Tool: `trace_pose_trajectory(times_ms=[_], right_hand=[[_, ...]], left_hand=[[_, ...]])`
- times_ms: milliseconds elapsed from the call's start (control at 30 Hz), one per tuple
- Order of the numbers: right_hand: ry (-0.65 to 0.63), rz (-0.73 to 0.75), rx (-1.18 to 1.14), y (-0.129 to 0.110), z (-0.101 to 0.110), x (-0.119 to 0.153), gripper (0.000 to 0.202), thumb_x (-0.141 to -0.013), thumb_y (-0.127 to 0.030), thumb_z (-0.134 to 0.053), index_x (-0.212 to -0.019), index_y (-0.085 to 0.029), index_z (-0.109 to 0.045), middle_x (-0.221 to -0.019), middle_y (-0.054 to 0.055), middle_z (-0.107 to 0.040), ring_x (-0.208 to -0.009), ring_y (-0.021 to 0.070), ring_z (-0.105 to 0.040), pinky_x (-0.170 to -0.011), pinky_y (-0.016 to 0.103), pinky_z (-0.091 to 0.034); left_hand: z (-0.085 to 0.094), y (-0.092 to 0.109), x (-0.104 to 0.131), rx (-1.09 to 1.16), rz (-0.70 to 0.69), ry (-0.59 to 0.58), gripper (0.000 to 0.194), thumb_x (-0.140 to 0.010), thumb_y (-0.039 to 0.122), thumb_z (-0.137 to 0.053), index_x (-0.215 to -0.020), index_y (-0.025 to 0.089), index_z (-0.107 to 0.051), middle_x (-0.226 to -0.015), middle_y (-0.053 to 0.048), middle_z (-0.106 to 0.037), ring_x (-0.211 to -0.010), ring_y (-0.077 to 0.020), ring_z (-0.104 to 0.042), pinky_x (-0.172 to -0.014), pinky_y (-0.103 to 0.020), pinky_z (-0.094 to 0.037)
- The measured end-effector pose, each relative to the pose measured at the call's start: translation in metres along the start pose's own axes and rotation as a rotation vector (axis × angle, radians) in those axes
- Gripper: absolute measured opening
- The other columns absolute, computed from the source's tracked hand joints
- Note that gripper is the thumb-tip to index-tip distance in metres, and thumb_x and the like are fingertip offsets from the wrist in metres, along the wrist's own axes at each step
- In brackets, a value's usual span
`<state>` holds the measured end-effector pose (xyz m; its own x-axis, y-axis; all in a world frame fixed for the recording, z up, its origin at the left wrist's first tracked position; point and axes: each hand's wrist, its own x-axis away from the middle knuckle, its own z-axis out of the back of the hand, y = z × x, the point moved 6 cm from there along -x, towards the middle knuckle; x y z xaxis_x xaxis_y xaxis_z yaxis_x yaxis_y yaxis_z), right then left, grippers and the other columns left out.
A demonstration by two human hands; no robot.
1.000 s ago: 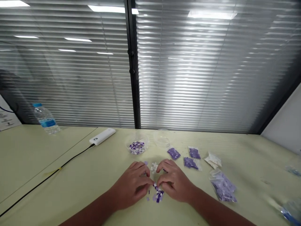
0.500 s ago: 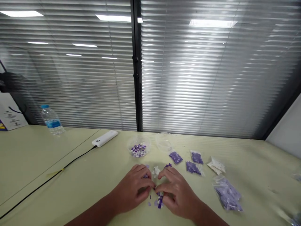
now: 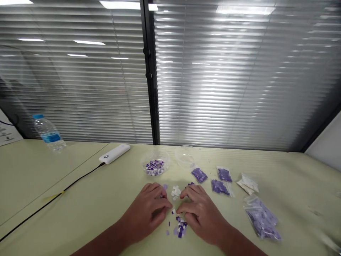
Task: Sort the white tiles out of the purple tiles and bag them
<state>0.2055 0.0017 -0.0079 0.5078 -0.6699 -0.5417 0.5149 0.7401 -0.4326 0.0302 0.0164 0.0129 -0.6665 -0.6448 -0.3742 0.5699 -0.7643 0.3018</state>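
Observation:
Small loose pieces lie between my hands on the table: a mixed purple and white pile [image 3: 181, 226], a white pile [image 3: 176, 192], and a dark purple heap partly hidden behind my right hand. My left hand [image 3: 149, 209] rests at the left, fingers curved and thumb apart from the index finger, with lilac pieces [image 3: 165, 186] by its knuckles. Opposite it, my right hand [image 3: 199, 211] bends its fingers loosely, the index fingertip beside a single small purple and white piece [image 3: 173, 211]. Neither hand visibly holds anything.
Behind the hands stand a clear tub [image 3: 155, 167] of mixed pieces and a clear round lid [image 3: 186, 158]. Bags of purple pieces [image 3: 220, 187], white pieces [image 3: 248, 184] and lilac pieces [image 3: 262, 218] lie right. A cabled white device [image 3: 114, 154] and a water bottle [image 3: 50, 135] are left.
My fingertips, close together over the small piece before, have moved apart and left it on the table between them. The camera view has shifted slightly.

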Motion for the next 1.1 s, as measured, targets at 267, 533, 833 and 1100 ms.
trace_pose_trajectory(times_ms=[267,533,833,1100], right_hand=[[0.0,-0.036,0.022,0.0,0.0,-0.001,0.038,-0.075,0.004,-0.055,-0.096,-0.023,-0.072,-0.104,0.005,-0.06,-0.104,0.025,-0.055,-0.09,0.042,-0.04],[-0.027,-0.066,-0.022,0.0,0.002,-0.001,0.058,-0.071,0.005,-0.053,-0.117,-0.026,-0.07,-0.117,0.006,-0.061,-0.111,0.0261,-0.054,-0.095,0.043,-0.041],[-0.081,-0.081,0.008,-0.001,0.002,-0.002,0.045,-0.077,0.003,-0.053,-0.107,-0.027,-0.072,-0.104,0.003,-0.062,-0.101,0.0242,-0.054,-0.089,0.041,-0.04],[0.006,-0.071,-0.018,0.001,0.007,0.0,0.045,-0.077,0.001,-0.054,-0.109,-0.027,-0.072,-0.109,0.005,-0.065,-0.105,0.0255,-0.057,-0.092,0.044,-0.041]], left_hand=[[0.005,-0.005,-0.001,-0.066,0.005,0.037,0.023,-0.089,0.007,-0.058,-0.096,0.025,-0.07,-0.1,-0.002,-0.064,-0.099,-0.0233,-0.057,-0.089,-0.039,-0.036],[0.012,-0.008,0.002,-0.102,0.051,0.109,0.022,-0.091,0.008,-0.054,-0.098,0.024,-0.067,-0.103,-0.003,-0.064,-0.101,-0.0244,-0.057,-0.089,-0.04,-0.037],[-0.001,0.017,0.004,0.013,-0.101,-0.078,0.029,-0.086,0.005,-0.058,-0.104,0.027,-0.065,-0.104,-0.003,-0.064,-0.099,-0.0243,-0.057,-0.089,-0.039,-0.04],[-0.001,0.013,0.003,0.035,-0.079,-0.075,0.032,-0.091,0.008,-0.056,-0.113,0.028,-0.066,-0.105,-0.004,-0.065,-0.1,-0.024,-0.057,-0.091,-0.039,-0.044]])
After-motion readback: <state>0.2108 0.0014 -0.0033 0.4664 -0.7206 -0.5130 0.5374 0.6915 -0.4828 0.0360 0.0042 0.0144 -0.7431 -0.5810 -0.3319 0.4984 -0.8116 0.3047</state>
